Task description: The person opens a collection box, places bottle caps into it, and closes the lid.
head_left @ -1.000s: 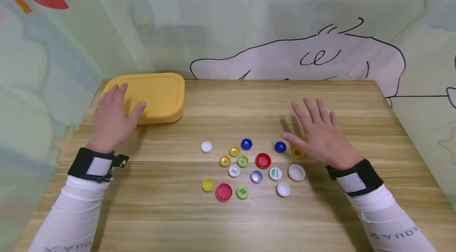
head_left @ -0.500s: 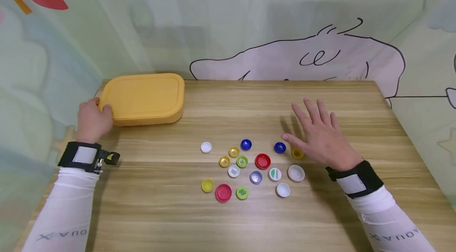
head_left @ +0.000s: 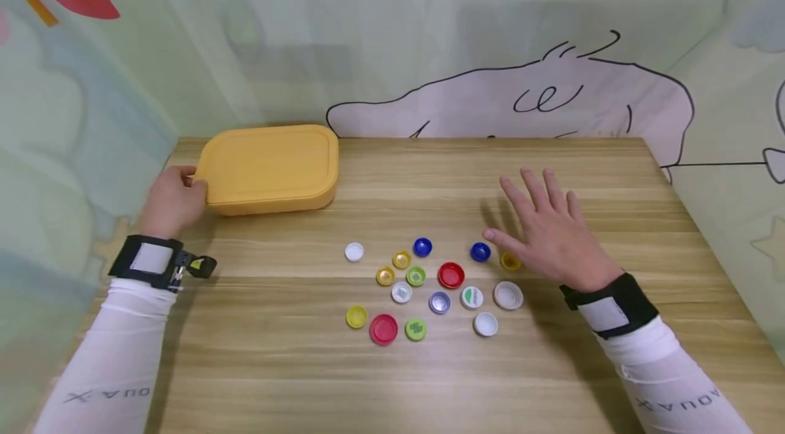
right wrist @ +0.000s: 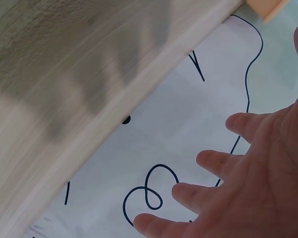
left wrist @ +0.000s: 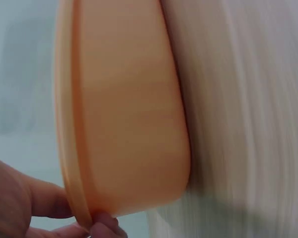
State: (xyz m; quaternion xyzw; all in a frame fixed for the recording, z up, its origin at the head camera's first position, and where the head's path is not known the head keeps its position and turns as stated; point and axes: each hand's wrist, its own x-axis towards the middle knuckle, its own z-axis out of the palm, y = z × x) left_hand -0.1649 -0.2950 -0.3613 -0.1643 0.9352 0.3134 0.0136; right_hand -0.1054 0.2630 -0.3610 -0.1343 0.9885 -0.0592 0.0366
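A yellow lidded box (head_left: 270,165) lies flat at the table's far left. My left hand (head_left: 174,202) grips its left end. In the left wrist view, thumb and fingers pinch the rim of the box's lid (left wrist: 67,114). My right hand (head_left: 555,236) hovers palm down over the right part of the table, fingers spread, holding nothing. Just left of it lie a yellow bottle cap (head_left: 510,261), partly covered by the hand, and a blue cap (head_left: 481,252). A large white cap (head_left: 508,296) is below them.
Several more bottle caps are scattered mid-table, among them a red one (head_left: 451,275), a pinkish-red one (head_left: 383,329), a green one (head_left: 416,329) and a white one (head_left: 353,252). Behind the wooden table (head_left: 276,373) hangs a printed curtain (head_left: 398,32).
My left hand has come from above the box to its left end and taken hold there. The box has slid a little to the right. My right hand stays in place.
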